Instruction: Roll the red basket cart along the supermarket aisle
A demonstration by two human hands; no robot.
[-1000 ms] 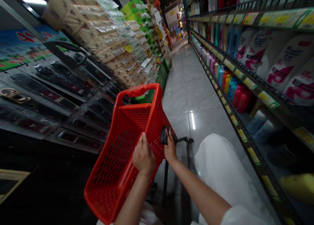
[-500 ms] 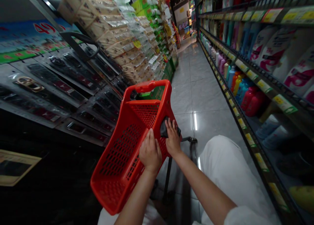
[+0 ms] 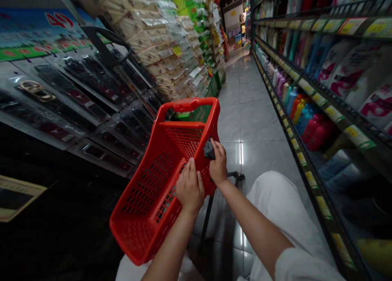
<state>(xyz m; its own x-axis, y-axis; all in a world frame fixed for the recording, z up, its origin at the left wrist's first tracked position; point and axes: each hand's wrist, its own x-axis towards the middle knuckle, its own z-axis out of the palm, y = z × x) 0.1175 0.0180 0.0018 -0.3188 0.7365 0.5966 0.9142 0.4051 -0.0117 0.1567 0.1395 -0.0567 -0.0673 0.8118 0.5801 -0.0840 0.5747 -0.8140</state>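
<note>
Dark cloth [image 3: 209,150], under right fingers [image 3: 218,148], against red basket [image 3: 161,140]

Price labels [image 3: 354,134], shelved bottles [image 3: 317,130] and a shopping cart [image 3: 168,183] (a red one) mark a shop.

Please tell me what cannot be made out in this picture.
- Part of the basket rim: head view, behind the left hand.
- Part of the cloth: head view, covered by the right hand.
- Print on the price tags: head view, too small and blurred.
- Rest of the yellow item: head view, cut off by the right edge.
</note>
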